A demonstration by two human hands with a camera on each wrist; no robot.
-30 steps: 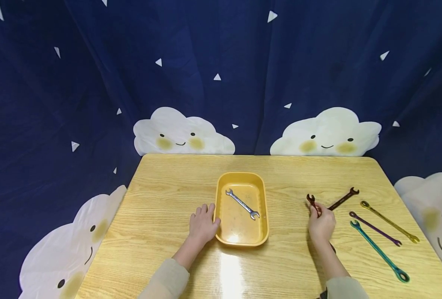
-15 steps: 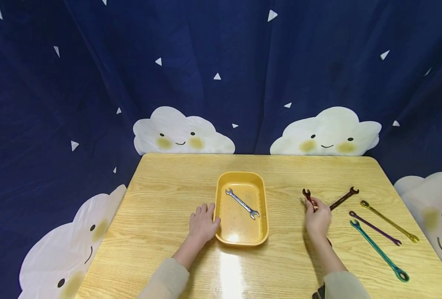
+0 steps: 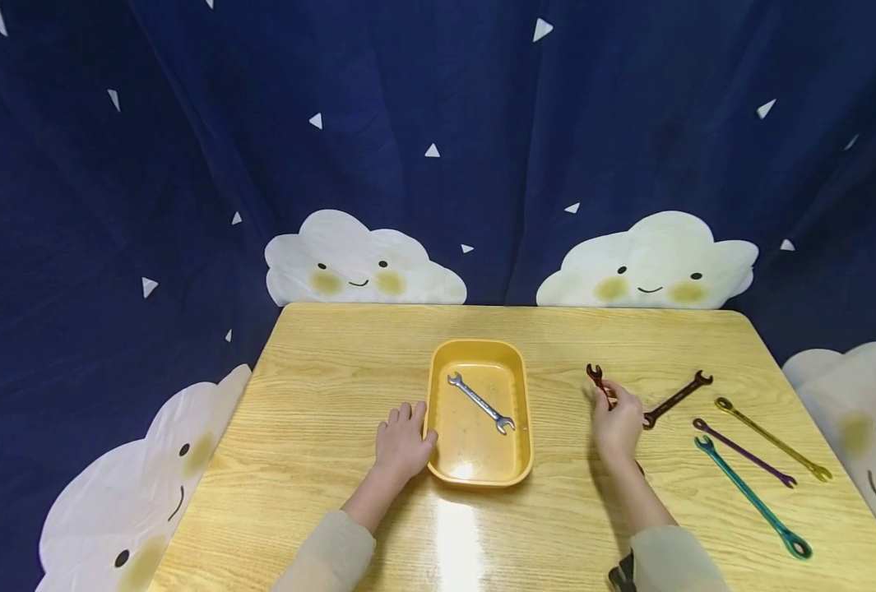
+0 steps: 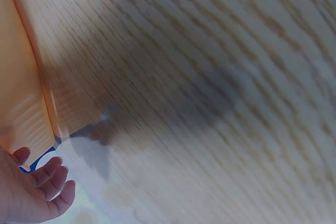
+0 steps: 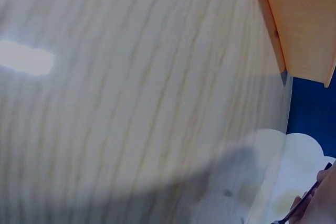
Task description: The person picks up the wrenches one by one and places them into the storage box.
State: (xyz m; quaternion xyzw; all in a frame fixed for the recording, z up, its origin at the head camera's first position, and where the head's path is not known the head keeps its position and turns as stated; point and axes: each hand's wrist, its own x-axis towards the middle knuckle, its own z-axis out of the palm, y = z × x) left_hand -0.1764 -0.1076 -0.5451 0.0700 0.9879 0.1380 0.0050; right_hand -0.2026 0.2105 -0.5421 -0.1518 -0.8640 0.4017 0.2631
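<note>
My right hand (image 3: pixel 618 423) pinches a red wrench (image 3: pixel 595 374) over the table, its open-ended head pointing away from me. At the lower right of the right wrist view, the wrench (image 5: pixel 286 217) appears as a thin dark bar across the fingers. My left hand (image 3: pixel 402 444) rests by the left side of a yellow tray (image 3: pixel 482 483), thumb at its rim, fingers loosely spread. The left wrist view catches that hand's fingers (image 4: pixel 55 184) near the tray wall (image 4: pixel 21 82). Inside the tray lies a silver double-ended wrench (image 3: pixel 479 403).
Right of my right hand lie a dark brown wrench (image 3: pixel 674 400), a purple wrench (image 3: pixel 741 450), a gold wrench (image 3: pixel 771 438) and a teal wrench (image 3: pixel 752 497). Behind the wooden table (image 3: pixel 349 353) hangs a navy curtain (image 3: pixel 408 99) with clouds.
My right hand has moved left and slightly away from me with the red wrench, uncovering the near end of the dark brown wrench. The left hand and tray have stayed put.
</note>
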